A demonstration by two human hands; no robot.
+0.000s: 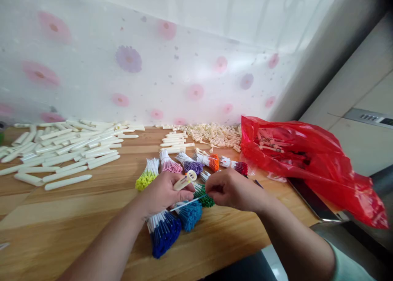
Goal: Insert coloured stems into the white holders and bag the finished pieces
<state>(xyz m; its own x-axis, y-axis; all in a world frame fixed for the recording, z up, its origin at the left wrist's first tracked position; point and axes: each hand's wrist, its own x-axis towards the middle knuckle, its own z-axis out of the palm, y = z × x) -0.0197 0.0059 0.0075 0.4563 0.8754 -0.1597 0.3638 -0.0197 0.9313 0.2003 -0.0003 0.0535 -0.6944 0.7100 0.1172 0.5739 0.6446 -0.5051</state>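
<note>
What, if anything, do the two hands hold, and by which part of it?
The left hand holds a cream tube by its lower part, open end sticking out. The right hand seems to pinch a thin stick by its blue end.

At least eight coloured bundles (166,234), dozens of pale tubes (68,182), one red bag (319,158)

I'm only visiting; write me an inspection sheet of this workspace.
Surface: brown wood-grain table, crowded toward the back.
Job's things: cream cylindrical tube, thin light-blue stick, bundled white sticks with coloured ends, heaped long cream tubes at left.
Clutter: crumpled red plastic bag, over part of a flat dark object.
Hands: left hand grips the tube; right hand seems to pinch the stick.
Cables: nothing seen.
Surroundings: pale sheet with pink and purple flowers behind the table.
</note>
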